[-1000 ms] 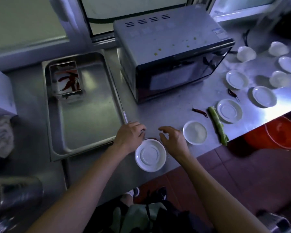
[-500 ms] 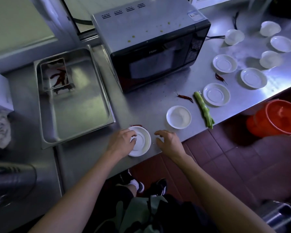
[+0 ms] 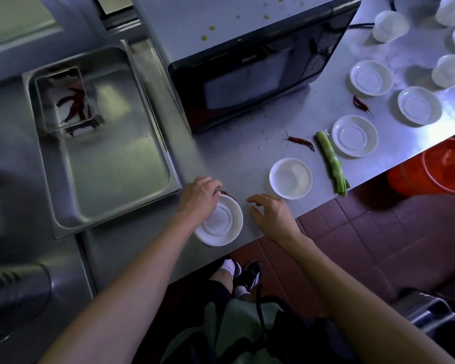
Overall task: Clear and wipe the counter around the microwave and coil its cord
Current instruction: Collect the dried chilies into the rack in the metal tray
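The black microwave (image 3: 247, 74) stands at the back of the steel counter (image 3: 234, 158), and its dark cord (image 3: 360, 25) runs out behind it to the right. A white saucer (image 3: 221, 224) sits at the counter's front edge. My left hand (image 3: 200, 197) is at the saucer's far rim, fingers curled, pinching the end of a red chili (image 3: 225, 193). My right hand (image 3: 271, 214) hovers just right of the saucer, fingers loosely spread and holding nothing. More loose items lie to the right: a second chili (image 3: 300, 140), a third chili (image 3: 360, 104) and a green stalk (image 3: 331, 161).
A steel tray (image 3: 111, 158) on the left holds a small tin (image 3: 66, 98) of chilies. Several white saucers, the nearest (image 3: 290, 178), and cups (image 3: 389, 26) spread over the right side. An orange bucket (image 3: 441, 166) stands on the floor below. Green specks dot the microwave's top.
My left hand slid off the saucer's middle to its far rim and closed on the chili there. My right hand stayed beside the saucer. The view dropped lower.
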### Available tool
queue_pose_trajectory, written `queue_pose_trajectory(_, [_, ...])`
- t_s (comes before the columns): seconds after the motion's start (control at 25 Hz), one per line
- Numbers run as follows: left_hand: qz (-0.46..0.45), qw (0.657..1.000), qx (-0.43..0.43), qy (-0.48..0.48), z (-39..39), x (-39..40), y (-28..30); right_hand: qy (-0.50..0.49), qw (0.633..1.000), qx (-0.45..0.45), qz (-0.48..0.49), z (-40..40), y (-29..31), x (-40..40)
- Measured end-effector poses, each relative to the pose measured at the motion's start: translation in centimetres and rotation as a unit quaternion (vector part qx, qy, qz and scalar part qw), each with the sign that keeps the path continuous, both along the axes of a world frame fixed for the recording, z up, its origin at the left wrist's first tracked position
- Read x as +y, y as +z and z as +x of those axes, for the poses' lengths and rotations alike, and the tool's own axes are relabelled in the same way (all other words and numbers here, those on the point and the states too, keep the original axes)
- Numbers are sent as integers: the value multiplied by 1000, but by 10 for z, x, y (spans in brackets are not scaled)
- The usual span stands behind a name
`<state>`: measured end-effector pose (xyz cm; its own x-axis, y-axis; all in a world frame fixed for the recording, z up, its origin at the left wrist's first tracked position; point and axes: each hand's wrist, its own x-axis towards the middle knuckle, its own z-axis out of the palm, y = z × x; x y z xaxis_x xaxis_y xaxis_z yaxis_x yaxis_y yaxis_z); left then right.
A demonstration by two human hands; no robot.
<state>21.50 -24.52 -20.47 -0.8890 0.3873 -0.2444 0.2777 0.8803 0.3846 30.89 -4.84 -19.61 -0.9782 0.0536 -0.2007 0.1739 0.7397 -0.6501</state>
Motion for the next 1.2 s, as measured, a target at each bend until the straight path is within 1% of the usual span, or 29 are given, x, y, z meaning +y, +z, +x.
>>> queue_pose_trajectory(0.32, [-14, 999, -28, -40, -22, 1, -22, -24, 1000, -7, -1, -19, -12, -9])
queue_pose_trajectory(0.52, [-11, 997, -36, -70, -31, 8, -24, -25, 1000, 3, -6, -22, -12, -10])
queue_pose_trajectory(0.84, [-21, 991, -58, -121, -37, 15, -23, -35, 999, -10, -7, -21, -13, -7])
queue_pose_trajectory(1.04, [-13, 991, -56, -117, -35, 5, -21, -41, 999, 6, -10, -18, -15, -9])
queue_pose_trajectory(1.2, [-24, 992, -54, -114, -34, -3, -22, -37, 999, 4, -17, -15, -18, -11])
